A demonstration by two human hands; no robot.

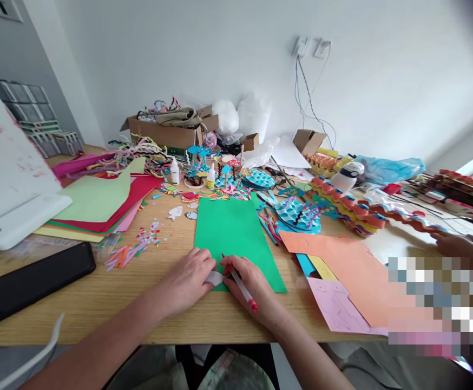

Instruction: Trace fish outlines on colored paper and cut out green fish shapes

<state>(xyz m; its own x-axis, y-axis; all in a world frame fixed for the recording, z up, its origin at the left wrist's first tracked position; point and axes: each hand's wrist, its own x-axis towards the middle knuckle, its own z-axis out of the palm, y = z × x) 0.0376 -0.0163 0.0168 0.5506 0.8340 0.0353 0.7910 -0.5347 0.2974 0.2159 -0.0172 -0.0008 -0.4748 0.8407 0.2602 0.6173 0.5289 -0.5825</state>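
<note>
A green paper sheet (230, 227) lies flat at the middle of the table, its near edge close to the table's front. Over its lower left corner, my left hand (191, 276) has its fingers closed on a small pale cutout (215, 278). My right hand (247, 279) rests on the lower part of the sheet, fingers wrapped round a white pen with a red end (243, 288). The right fingertips are next to the cutout's right end. Fish-shaped paper cutouts (175, 213) lie beyond the sheet's left edge.
Coloured papers (94, 200) and a black case (37, 279) lie left, orange paper (354, 271) right. Glue bottles (175, 171), blue paper crafts (297, 214) and a cardboard box (159, 132) stand behind. Another person's hand (464, 245) is at the far right.
</note>
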